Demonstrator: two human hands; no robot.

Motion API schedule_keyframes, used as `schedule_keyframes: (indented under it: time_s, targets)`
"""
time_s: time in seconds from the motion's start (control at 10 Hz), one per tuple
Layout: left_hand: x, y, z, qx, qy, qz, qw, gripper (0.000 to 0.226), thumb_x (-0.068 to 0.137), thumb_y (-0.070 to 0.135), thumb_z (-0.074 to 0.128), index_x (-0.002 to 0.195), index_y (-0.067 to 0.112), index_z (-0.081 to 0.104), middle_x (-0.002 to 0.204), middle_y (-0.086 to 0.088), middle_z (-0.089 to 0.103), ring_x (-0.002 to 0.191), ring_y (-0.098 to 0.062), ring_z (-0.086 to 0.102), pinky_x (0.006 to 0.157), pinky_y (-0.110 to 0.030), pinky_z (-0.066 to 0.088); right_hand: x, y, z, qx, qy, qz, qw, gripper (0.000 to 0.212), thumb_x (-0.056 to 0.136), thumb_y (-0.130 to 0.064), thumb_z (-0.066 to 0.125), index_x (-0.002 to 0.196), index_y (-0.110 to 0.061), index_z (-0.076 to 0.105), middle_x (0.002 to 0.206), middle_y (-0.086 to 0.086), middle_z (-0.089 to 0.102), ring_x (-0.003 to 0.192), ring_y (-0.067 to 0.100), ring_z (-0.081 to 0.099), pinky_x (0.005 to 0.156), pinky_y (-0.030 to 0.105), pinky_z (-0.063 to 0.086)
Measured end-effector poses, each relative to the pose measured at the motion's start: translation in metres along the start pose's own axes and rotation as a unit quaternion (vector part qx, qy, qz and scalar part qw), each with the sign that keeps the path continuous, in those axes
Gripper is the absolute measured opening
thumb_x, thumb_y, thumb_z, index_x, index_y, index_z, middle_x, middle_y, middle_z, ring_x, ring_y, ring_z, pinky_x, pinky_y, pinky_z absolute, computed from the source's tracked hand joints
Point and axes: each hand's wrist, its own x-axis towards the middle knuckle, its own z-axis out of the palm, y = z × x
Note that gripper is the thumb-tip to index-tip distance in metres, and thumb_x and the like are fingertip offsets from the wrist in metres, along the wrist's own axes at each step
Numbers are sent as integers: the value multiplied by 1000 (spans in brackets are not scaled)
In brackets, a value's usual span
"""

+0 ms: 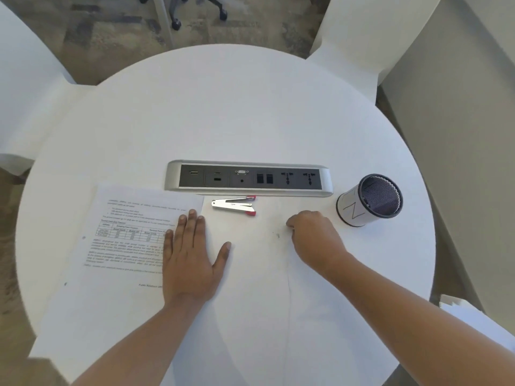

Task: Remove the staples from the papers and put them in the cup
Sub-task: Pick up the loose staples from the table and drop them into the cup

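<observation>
- One round white table [250, 107] carries everything in view.
- Printed papers [125, 246] lie on its near left part, text facing up, with a small table of figures in the upper half.
- Set into the tabletop, a grey socket panel [248, 178] runs across the middle, just beyond the papers' far right corner.
- Left hand [189, 260] lies flat with fingers straight and thumb spread, pressing the papers' right edge.
- Right hand [315, 235] rests knuckles-up on the table, fingers curled under – whether they pinch anything I cannot tell.
- Mesh cup [351, 211], wrapped in white paper, stands right of the panel, near the right hand.
- Silver stapler [234, 206] with red ends lies just before the panel, between the hands.
- Tiny dark speck [277, 234] – possibly a staple – sits beside the right hand's fingers.
</observation>
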Motion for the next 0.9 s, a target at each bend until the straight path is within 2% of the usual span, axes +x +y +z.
schedule_keyframes:
  time_s: [0.1, 0.2, 0.3, 0.4, 0.5, 0.7, 0.8, 0.9]
  targets:
    - [0, -1, 0, 1, -5, 0, 1000, 84, 94, 68, 22, 157, 13, 22, 168, -1, 16, 156, -18, 8, 126, -44, 6, -1, -13, 5, -51, -23, -21, 998, 24, 76, 12, 47, 80, -5, 63, 80, 8, 51, 64, 26, 48, 60, 36, 50]
    - [-2, -2, 0, -1, -5, -2, 1000, 84, 94, 68, 22, 157, 13, 21, 168, -1, 15, 156, -18, 7, 126, -44, 7, -2, -22, 12, -64, -16, -42, 997, 16, 84, 2, 52, 76, -8, 62, 78, 6, 48, 62, 25, 45, 57, 35, 47]
    - [-2, -3, -1, -1, -5, -3, 1000, 84, 94, 69, 21, 157, 13, 21, 168, 0, 15, 156, -18, 7, 126, -44, 7, -3, -30, 17, -68, -25, -54, 996, 18, 89, -8, 55, 71, -13, 55, 75, 3, 45, 61, 24, 45, 56, 30, 38]
    - [-2, -2, -1, -3, -3, -3, 1000, 84, 94, 68, 22, 157, 13, 22, 168, -1, 16, 156, -18, 7, 126, -45, 8, -2, -40, 15, -82, -28, -44, 995, 31, 80, 5, 53, 60, -14, 39, 64, 1, 39, 56, 22, 44, 53, 29, 32]
    - [-2, -2, -1, -7, 0, -1, 1000, 83, 94, 66, 26, 156, 11, 25, 167, -3, 19, 155, -19, 11, 126, -45, 8, -1, -50, 9, -86, -43, -35, 995, 35, 70, 14, 48, 57, -15, 31, 59, 1, 35, 48, 17, 33, 43, 26, 21]
    - [-3, -3, 1, 1, -3, -3, 1000, 84, 94, 67, 23, 157, 12, 24, 168, -1, 17, 156, -19, 9, 126, -45, 8, 0, -50, 14, -72, -17, -3, 997, 34, 71, 12, 49, 59, -15, 32, 60, 1, 36, 48, 19, 35, 42, 28, 19]
    - [-2, -3, 1, -1, 0, -3, 1000, 83, 93, 67, 24, 156, 12, 25, 167, -2, 18, 155, -19, 10, 126, -45, 9, 5, -44, 18, -7, -6, 25, 1000, 18, 73, 6, 52, 68, -11, 51, 67, 4, 54, 63, 28, 53, 48, 30, 36]
    - [-2, -2, 0, 1, 2, -2, 1000, 83, 93, 66, 25, 156, 12, 25, 167, -2, 19, 155, -20, 12, 126, -45, 9, 10, -28, 9, 170, 1, 123, 978, 10, 68, -7, 67, 74, -16, 69, 77, -2, 69, 72, 20, 62, 57, 24, 46]
